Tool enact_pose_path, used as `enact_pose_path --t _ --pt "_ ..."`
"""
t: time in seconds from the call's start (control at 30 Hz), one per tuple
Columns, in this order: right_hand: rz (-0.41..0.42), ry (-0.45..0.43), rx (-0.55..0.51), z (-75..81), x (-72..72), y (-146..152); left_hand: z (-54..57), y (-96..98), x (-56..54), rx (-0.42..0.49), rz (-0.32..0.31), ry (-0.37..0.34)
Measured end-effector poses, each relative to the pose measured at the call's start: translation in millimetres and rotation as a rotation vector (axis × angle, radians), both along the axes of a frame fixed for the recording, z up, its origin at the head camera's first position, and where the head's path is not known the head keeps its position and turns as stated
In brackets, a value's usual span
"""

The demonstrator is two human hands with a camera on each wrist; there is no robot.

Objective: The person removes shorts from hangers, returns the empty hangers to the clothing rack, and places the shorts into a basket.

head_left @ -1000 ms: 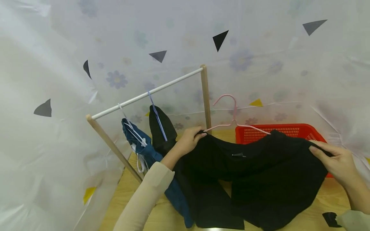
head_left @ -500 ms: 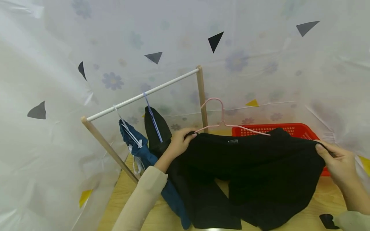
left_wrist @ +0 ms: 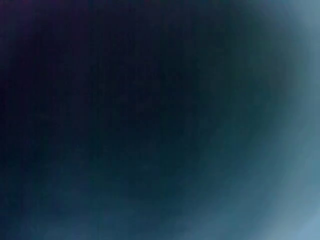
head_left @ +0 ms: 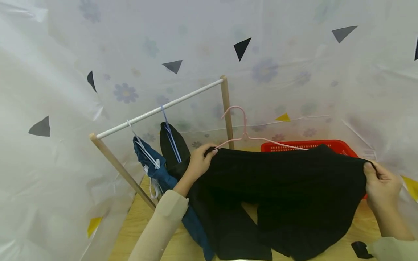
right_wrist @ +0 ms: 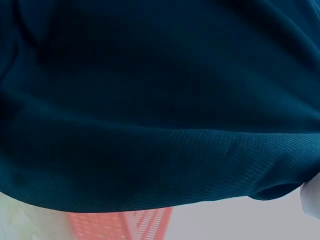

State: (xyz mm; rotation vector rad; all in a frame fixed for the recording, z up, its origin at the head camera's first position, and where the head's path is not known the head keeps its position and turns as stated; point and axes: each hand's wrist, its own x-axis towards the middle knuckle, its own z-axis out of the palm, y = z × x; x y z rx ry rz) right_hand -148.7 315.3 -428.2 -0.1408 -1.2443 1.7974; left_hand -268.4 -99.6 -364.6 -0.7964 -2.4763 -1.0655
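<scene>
Black trousers (head_left: 287,192) are stretched sideways between my two hands, waistband up and legs hanging over the table. My left hand (head_left: 200,159) pinches the left end of the waistband together with the tip of a pink hanger (head_left: 245,137). The hanger's hook stands free above the waistband, and its right arm goes behind or into the cloth. At the far right my right hand (head_left: 383,185) grips the other end of the waistband. The right wrist view shows dark cloth (right_wrist: 160,165) close up, with a fingertip at its right edge. Dark blur fills the left wrist view.
A rack with a white rod (head_left: 183,98) and wooden posts (head_left: 226,112) stands at left. Blue clothing (head_left: 163,177) and a black garment (head_left: 173,141) hang on it. A red basket (head_left: 343,146) sits behind the trousers on the wooden table (head_left: 130,224).
The right hand has drawn the waistband further right and tauter, and the small label inside it is now out of sight. The hanger has shifted left in view.
</scene>
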Motion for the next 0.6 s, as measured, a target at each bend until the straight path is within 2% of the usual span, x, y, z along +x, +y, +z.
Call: enact_pose_path --t 0.07,0.2,0.37,0.6 --pt "-0.011 0.044 -0.003 -1.4 2.8 2.9 -0.2 1.2 0.1 0.024 0.012 0.003" --pt "0.054 0.194 -0.029 -6.9 10.7 6.2 -0.9 3.2 -0.7 0.050 0.052 0.013" --pt "0.082 0.301 -0.050 -13.3 19.6 6.2 -2.2 6.1 -0.9 0.060 0.076 0.027" --pt "0.068 0.354 -0.079 -21.6 30.3 3.3 -6.0 8.3 -1.4 0.055 0.116 0.035"
